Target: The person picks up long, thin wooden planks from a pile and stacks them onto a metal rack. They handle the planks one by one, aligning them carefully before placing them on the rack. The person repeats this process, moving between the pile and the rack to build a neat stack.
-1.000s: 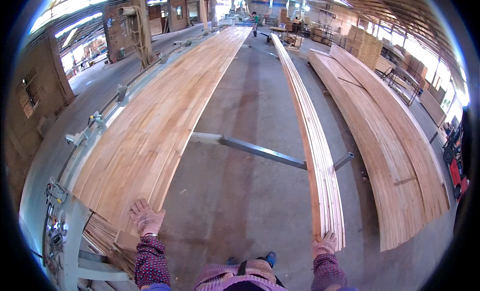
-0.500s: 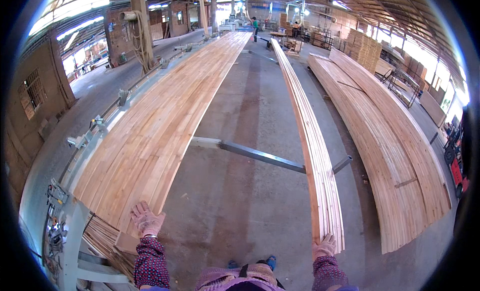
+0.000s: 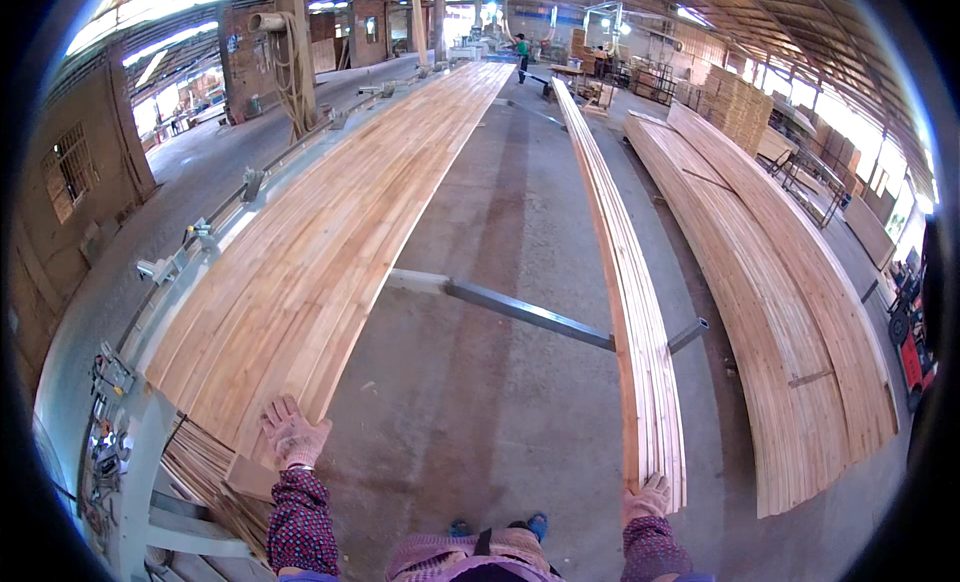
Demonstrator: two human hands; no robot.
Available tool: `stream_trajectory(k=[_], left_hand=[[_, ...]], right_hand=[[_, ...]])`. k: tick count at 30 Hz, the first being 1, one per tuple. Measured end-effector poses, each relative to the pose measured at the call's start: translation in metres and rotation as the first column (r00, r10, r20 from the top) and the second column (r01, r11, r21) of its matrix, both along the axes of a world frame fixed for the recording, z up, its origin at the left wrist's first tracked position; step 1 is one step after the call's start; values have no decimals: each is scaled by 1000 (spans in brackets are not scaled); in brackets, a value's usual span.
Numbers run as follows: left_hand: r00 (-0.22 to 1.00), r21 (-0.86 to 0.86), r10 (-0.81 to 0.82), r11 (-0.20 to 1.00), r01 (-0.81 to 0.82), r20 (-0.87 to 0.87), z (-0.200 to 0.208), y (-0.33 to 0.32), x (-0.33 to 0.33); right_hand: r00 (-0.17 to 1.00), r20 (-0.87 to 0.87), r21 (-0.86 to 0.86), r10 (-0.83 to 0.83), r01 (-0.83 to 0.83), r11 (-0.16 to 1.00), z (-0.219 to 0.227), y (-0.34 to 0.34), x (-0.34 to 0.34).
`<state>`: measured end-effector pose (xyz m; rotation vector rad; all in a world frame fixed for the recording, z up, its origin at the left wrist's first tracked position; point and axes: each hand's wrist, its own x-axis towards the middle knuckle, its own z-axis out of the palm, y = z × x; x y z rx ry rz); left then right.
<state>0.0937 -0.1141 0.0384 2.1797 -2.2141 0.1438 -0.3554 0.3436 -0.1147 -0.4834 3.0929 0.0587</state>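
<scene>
My gloved left hand (image 3: 294, 434) lies flat with its fingers spread on the near right corner of a long, wide panel of edge-to-edge wooden strips (image 3: 330, 252). The panel rests on a long metal machine bed and runs far ahead. On the right, my gloved right hand (image 3: 648, 498) rests on the near end of a narrow row of long wooden strips (image 3: 640, 352). Its fingers stretch forward over the top, with nothing visibly lifted. A grey metal bar (image 3: 530, 313) crosses from the panel side and passes beneath the narrow row.
Right of the narrow row lies a large stack of long boards (image 3: 780, 352). Metal clamps (image 3: 160, 269) line the machine's left edge, and loose thin strips (image 3: 205, 462) lie below the panel's near end. A person (image 3: 522, 57) stands at the far end, near stacked timber (image 3: 735, 107).
The view has shifted slightly. Both hands keep the same places on the wood, and the panel and strips show no clear movement.
</scene>
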Motion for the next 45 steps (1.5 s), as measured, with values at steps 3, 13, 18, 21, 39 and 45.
stream_trajectory(k=[3,13,18,21,39,45], left_hand=[[1000,-28,-1,1000,1,-1,0,1,4],[999,34,33,999,-33,8,-2,-2,5],[1000,19,20,1000,-19,-16,3,1,4],[999,73,20,997,-18,-25,8,1,2],[1000,57,25,998,-24,-15,4,0,6],[999,60,24,998,-22,-30,5,0,1]], right_hand=[[1000,12,-13,-9,9,1000,5,-6,3],[974,203,15,-97,96,995,31,-16,9],[953,262,6,-151,155,988,53,-24,14],[955,255,-2,-151,156,988,52,-24,14],[984,154,-20,-84,89,996,29,-16,10],[988,128,-38,-81,87,995,6,-7,0]])
